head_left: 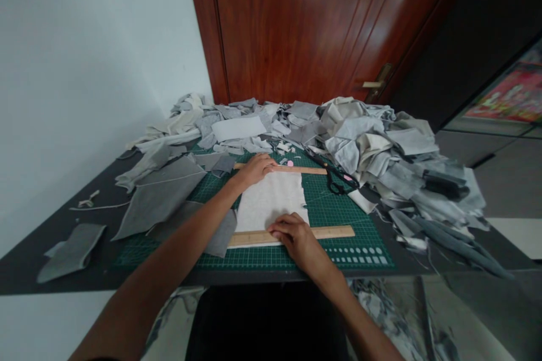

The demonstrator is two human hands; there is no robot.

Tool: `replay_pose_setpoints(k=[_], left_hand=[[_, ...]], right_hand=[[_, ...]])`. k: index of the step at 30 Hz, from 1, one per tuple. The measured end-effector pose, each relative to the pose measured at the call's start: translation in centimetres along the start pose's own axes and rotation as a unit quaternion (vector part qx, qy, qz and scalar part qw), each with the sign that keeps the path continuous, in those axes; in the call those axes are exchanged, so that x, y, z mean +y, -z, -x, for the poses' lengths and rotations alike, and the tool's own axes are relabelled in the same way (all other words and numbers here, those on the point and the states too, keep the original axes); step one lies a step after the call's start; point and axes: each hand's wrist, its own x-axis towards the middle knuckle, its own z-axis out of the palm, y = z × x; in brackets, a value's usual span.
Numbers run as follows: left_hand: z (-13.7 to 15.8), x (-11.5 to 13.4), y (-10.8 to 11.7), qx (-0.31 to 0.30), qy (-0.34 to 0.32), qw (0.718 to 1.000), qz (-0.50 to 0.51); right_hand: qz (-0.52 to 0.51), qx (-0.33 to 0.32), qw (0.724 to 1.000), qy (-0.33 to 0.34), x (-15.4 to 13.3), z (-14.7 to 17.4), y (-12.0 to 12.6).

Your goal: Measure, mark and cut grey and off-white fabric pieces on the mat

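A white piece of cloth (271, 198) with a ragged right edge lies flat on a green cutting mat (339, 203). Across its far edge runs a wooden ruler (307, 170), with my left hand (257, 168) over its left part, fingers bent down onto it. Along the near edge, a second wooden ruler (332, 232) lies on the cloth. My right hand (296, 238) has its thumb and fingers pinched together at the middle of this ruler. Black-handled scissors (336, 177) rest right of the far ruler. A small pink piece (290, 163) sits beside that ruler.
Grey cloth pieces (167, 186) lie on the left of the mat. Heaps of scraps (355, 135) line the back and right of the dark table (122, 271). A wooden door (292, 28) stands behind, a white wall (93, 56) at left. More scraps (383, 316) are on the floor.
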Motion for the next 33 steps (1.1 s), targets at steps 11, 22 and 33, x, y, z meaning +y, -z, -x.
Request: replay_pose_setpoints(k=[11,22,33], left_hand=[[0.2,0.3,0.1,-0.001,0.007,1.000,-0.004],[0.3,0.8,0.2,-0.002,0.012,1.000,-0.007],[0.4,1.5,0.5,0.013,0.015,1.000,-0.016]], right_hand=[[0.037,0.027,0.999,-0.010,-0.4,1.8,-0.7],[0.064,0.039,0.996,-0.039,-1.1,3.5,-1.2],[0.033,0.013,0.999,-0.004,-1.3,3.0,-0.1]])
